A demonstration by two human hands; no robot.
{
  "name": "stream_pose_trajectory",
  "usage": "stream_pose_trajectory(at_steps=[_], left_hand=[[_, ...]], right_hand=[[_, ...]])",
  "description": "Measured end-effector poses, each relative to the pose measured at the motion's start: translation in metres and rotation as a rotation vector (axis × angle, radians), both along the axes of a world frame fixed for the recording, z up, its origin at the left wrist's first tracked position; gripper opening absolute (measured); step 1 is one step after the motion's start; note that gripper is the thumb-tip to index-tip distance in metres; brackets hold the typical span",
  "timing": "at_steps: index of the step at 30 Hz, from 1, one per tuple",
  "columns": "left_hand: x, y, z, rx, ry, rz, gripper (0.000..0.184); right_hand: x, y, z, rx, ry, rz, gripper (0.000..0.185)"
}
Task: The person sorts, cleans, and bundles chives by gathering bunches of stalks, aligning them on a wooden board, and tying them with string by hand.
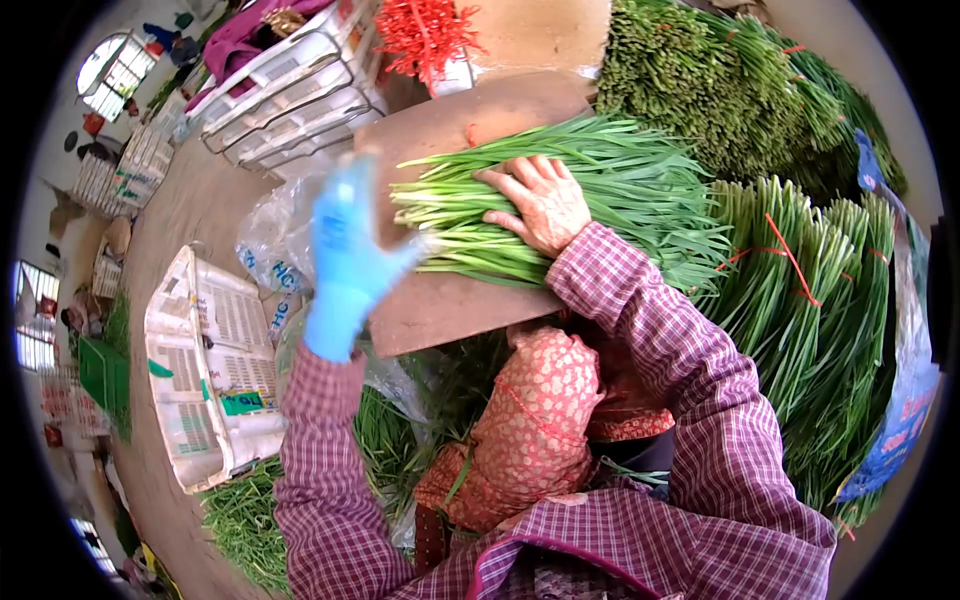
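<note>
1 brown bench (440,315) carries 1 layer of green stalks (640,180), the leafy ends reaching past its edge. The 2 hands are apart: the right hand (545,205) rests on the stalks; the left hand (350,245), gloved blue, is open and blurred beside the pale ends. Beyond sits 1 red cluster (425,35) of strips.

A smooth, rubbery finish is shown by the blue glove (345,255), though its fingers are blurred. The brown board (440,318) is seen as flat and matt; its material cannot be told. Thin, glossy clear plastic is crumpled in the bag (270,240) at left. Hard, scuffed plastic is seen in the near-left white crate (235,370). Matt woven cloth is shown by the checked sleeves (640,300) and the floral fabric (540,420).
</note>
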State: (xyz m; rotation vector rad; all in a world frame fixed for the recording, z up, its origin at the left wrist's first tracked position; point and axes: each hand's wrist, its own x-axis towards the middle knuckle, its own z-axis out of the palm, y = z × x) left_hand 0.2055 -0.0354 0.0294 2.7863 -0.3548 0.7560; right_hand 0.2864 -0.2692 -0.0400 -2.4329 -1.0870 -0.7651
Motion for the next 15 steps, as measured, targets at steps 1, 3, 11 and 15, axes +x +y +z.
stream_pose_trajectory(at_steps=[1, 3, 11, 15], left_hand=[[-0.006, -0.025, -0.001, 0.170, 0.026, -0.084, 0.111], [0.000, -0.057, -0.021, 0.389, 0.132, -0.178, 0.123], [0.016, -0.070, -0.048, 0.498, 0.264, -0.040, 0.132], [0.019, -0.078, -0.048, 0.537, 0.232, -0.008, 0.129]], right_hand=[[0.000, -0.001, 0.000, 0.007, -0.008, 0.013, 0.049], [0.002, -0.003, -0.002, 0.007, -0.049, 0.050, 0.051], [0.028, -0.025, 0.026, 0.123, 0.153, 0.079, 0.046], [0.066, -0.008, 0.033, 0.056, 0.269, -0.093, 0.047]])
